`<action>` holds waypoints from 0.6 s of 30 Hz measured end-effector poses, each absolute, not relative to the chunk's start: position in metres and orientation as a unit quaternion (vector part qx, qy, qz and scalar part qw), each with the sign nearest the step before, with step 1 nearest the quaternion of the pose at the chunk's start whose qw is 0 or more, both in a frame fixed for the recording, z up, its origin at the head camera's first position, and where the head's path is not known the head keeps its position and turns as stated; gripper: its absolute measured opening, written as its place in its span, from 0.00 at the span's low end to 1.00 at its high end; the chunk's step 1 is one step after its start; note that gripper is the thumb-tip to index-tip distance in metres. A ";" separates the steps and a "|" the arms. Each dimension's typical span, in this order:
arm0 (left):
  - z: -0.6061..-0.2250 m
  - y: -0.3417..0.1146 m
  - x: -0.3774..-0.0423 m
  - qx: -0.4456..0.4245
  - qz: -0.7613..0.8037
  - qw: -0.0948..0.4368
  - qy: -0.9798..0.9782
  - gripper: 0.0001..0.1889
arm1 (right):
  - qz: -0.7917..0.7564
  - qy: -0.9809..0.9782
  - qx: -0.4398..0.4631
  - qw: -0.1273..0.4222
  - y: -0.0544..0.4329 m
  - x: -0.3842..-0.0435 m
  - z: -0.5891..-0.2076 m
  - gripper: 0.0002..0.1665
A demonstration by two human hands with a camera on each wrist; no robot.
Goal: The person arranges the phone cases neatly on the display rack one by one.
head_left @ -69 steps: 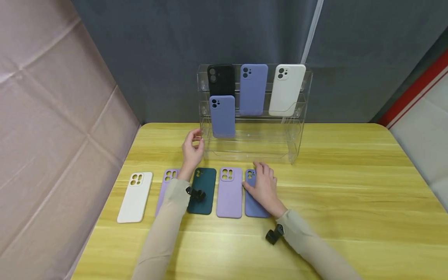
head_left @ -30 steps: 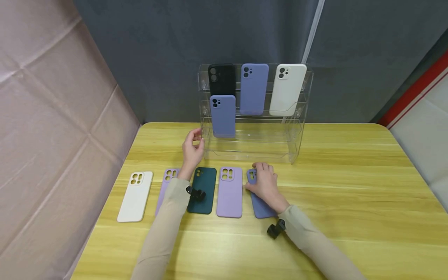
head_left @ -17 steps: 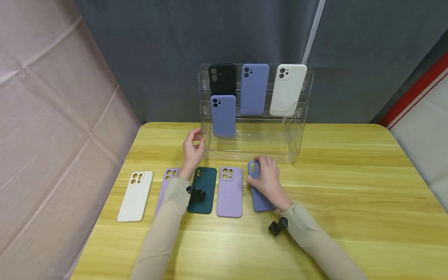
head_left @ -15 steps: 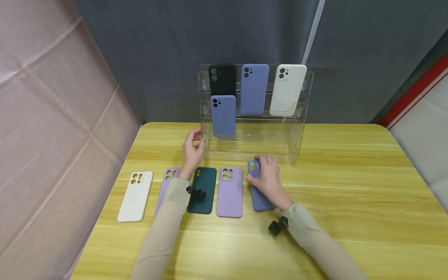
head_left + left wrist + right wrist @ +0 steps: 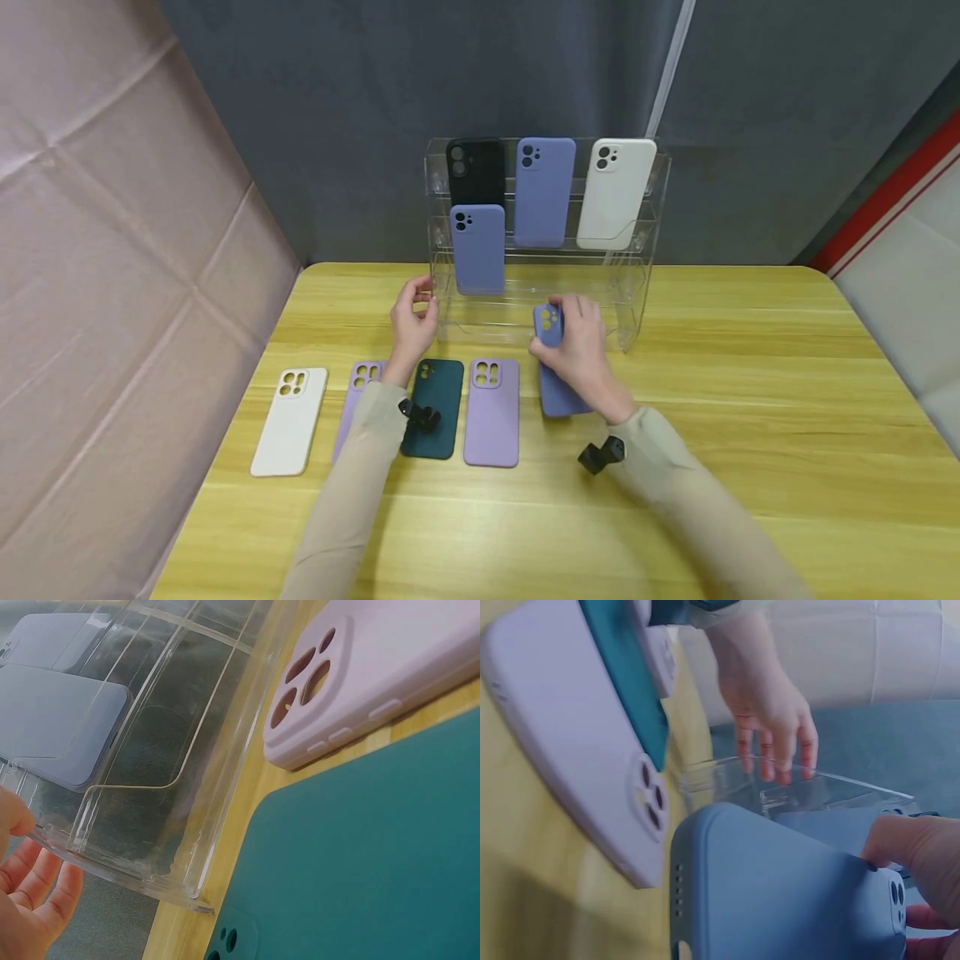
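Observation:
My right hand (image 5: 581, 346) grips a blue-purple phone case (image 5: 561, 393) by its long edges, thumb on the left. The case is tilted and off the table, in front of the clear acrylic display rack (image 5: 532, 323); the hand covers part of its right side. At the rack's left side panel, my left hand (image 5: 412, 329) holds the edge between thumb and fingers, as the left wrist view shows. On the table lie a lilac phone case (image 5: 492, 425), a dark green one (image 5: 442, 400), another lilac case (image 5: 347, 421) partly under the left sleeve, and a white case (image 5: 288, 423).
On the rack stand a black case (image 5: 476, 171), a blue-purple case (image 5: 543, 192) and a white case (image 5: 617, 193) in the upper row. Another blue-purple case (image 5: 478, 250) stands lower left, overlapping the black one. A grey curtain (image 5: 360, 125) hangs behind the wooden table (image 5: 787, 400).
The right hand has taken hold of the rightmost blue-purple case, lifted it off the table and moved it forward toward the rack. The left hand has stayed at the rack's side.

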State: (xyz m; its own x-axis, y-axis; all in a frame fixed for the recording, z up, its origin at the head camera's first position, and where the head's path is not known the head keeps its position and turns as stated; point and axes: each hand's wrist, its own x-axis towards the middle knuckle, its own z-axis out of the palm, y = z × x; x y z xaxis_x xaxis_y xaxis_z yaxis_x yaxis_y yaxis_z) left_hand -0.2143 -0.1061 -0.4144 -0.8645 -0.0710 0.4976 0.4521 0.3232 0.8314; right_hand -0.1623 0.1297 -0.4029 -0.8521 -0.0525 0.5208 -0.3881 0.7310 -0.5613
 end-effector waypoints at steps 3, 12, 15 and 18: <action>-0.415 -0.106 -0.215 -0.121 -0.566 0.233 -0.782 0.15 | 0.347 -0.886 0.140 0.273 0.129 -0.171 -0.394 0.32; -0.415 -0.107 -0.215 -0.120 -0.569 0.234 -0.779 0.15 | 0.361 -0.859 0.164 0.323 0.123 -0.201 -0.366 0.31; -0.415 -0.107 -0.215 -0.121 -0.570 0.231 -0.779 0.16 | 0.367 -0.854 0.162 0.331 0.121 -0.209 -0.360 0.33; -0.415 -0.107 -0.215 -0.123 -0.570 0.231 -0.779 0.16 | 0.372 -0.847 0.159 0.345 0.118 -0.217 -0.352 0.33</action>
State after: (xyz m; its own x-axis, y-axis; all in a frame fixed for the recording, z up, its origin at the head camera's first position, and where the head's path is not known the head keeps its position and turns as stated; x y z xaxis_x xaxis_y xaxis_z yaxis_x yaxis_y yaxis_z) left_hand -0.2153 -0.1073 -0.4149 -0.8632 -0.0712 0.4998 0.4547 0.3207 0.8309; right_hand -0.2168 0.1178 -0.3520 -0.7114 -0.0134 0.7027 -0.5260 0.6733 -0.5197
